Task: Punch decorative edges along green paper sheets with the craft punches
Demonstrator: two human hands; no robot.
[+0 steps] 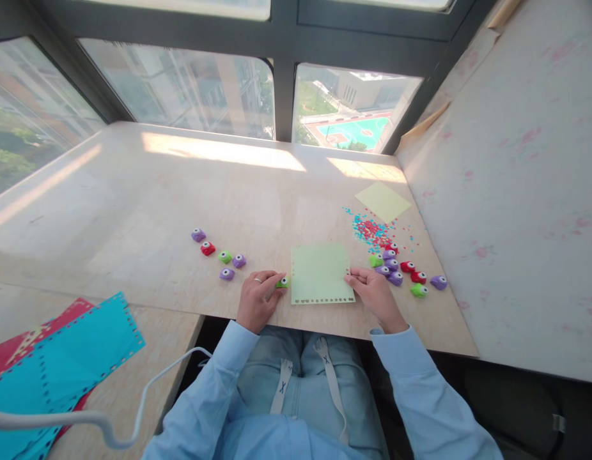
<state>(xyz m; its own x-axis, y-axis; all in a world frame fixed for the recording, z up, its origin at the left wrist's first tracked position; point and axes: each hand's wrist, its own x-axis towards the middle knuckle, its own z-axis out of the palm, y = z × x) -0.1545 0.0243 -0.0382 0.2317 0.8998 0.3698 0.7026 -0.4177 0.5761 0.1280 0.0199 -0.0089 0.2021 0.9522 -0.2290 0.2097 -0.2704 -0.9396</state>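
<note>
A pale green sheet of paper (pixel 319 271) lies near the table's front edge, with small shapes punched along its bottom edge and part of its right side. My left hand (pixel 260 297) pinches a green craft punch (pixel 282 282) against the sheet's left edge. On the other side, my right hand (pixel 376 294) grips the sheet's right edge between thumb and fingers. Several purple, red and green punches (pixel 392 264) are gathered to the right of my right hand. To the left, a looser group includes a red punch (pixel 208 248) and a purple punch (pixel 227 274).
Red and blue paper bits (pixel 373 231) are scattered at the right, below another pale sheet (pixel 383 202). Punched blue paper (pixel 80 358) and red paper (pixel 18 335) lie at lower left, crossed by a white cable (pixel 145 396). A wall (pixel 516 191) bounds the right side.
</note>
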